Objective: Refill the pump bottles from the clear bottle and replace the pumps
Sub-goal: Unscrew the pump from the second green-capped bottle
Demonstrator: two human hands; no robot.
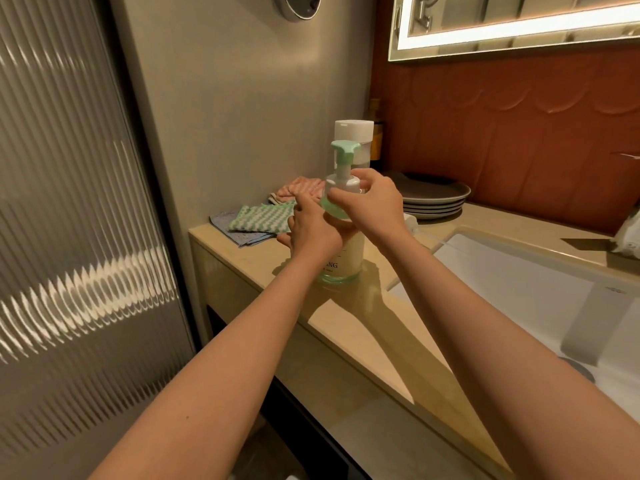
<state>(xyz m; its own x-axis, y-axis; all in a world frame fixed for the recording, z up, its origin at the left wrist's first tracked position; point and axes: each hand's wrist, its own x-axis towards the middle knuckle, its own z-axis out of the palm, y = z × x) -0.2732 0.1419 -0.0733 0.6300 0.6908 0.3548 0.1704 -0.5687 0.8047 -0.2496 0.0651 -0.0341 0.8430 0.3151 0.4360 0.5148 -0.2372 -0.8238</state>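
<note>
The pump bottle (341, 261) stood upright on the worktop (346, 317). The left hand (311, 230) wrapped its body and the right hand (377, 206) pinched the pump (343, 150) collar. Turning it well likely needed a firm brace and a square twist.

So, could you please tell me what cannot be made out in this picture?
Head view: the label on the pump bottle, mostly covered by the left hand; only the letters NG show.
Head view: whether the pump is screwed tight; the right hand covers its collar.
Head view: the contents of the white-capped bottle, behind the pump.
Head view: the pale object at the right edge, cut off by the frame.
</note>
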